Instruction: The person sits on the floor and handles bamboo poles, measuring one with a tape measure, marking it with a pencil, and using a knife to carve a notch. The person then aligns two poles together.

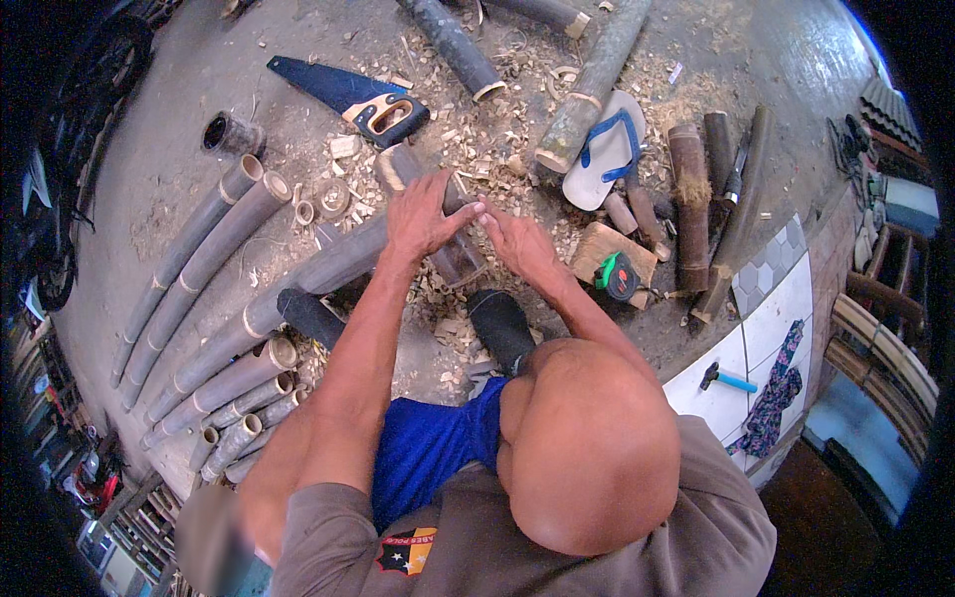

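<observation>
My left hand (423, 217) is wrapped over a short thick bamboo piece (459, 261), its thumb stretched toward my right hand. Beneath it, a long bamboo pole (348, 251) comes in from the lower left and meets the short piece, which lies across its end. My right hand (519, 244) is closed just right of the bamboo, its fingertips meeting my left thumb. What those fingers hold, if anything, is too small to make out. My feet in dark socks (500, 323) rest on either side of the bamboo.
Wood shavings cover the floor. A handsaw (343, 97) lies beyond my left hand. To the right are a flip-flop (604, 159), a tape measure (618, 277) by a wooden block (597, 244), and bamboo lengths (688, 209). A hammer (728, 378) lies on white tiles; bamboo poles (204, 254) fan out left.
</observation>
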Demonstrator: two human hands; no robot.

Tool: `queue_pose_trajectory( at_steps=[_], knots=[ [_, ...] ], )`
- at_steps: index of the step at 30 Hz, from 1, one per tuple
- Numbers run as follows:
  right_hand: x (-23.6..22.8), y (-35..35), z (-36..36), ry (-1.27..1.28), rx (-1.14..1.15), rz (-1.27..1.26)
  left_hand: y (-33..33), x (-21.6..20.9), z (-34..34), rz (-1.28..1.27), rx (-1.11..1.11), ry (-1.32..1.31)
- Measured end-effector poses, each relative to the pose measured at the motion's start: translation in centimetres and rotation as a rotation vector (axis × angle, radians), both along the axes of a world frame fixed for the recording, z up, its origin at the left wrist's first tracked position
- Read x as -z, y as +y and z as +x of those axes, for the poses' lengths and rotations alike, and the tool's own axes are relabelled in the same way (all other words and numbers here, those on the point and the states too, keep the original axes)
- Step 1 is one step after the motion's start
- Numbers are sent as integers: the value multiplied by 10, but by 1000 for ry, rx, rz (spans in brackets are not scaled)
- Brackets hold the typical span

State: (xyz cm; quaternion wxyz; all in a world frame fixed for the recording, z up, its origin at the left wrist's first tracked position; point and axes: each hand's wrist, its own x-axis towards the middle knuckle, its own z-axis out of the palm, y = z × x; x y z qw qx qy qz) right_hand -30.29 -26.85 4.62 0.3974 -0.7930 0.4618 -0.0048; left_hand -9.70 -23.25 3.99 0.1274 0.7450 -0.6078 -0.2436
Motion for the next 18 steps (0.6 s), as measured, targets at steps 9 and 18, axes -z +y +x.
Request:
queue_pose_trajectory(
  at_steps=[9, 18],
  knots=[
    [58, -42, 5, -6, 136, -32, -11, 4, -16, -16, -108, -135],
    [3, -1, -8, -44, 112, 17, 6, 2, -7, -81, 66, -211]
  ],
)
